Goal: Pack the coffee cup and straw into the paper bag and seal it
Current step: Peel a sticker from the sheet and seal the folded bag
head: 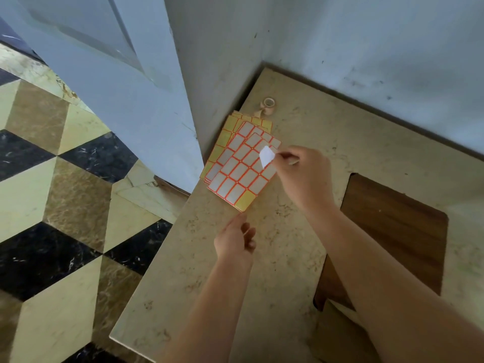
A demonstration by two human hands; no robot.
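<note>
A stack of sticker sheets with white labels in orange borders lies at the table's far left corner. My right hand pinches a white sticker that is lifted off the top sheet. My left hand rests its fingertips on the near corner of the top sheet, pinning it down. A brown paper bag shows at the bottom right, partly hidden under my right forearm. The coffee cup and straw are out of view.
The beige stone table fills the corner between two pale walls. A small roll of tape stands behind the sheets. A dark wooden panel is set into the tabletop at right. The patterned floor drops off to the left.
</note>
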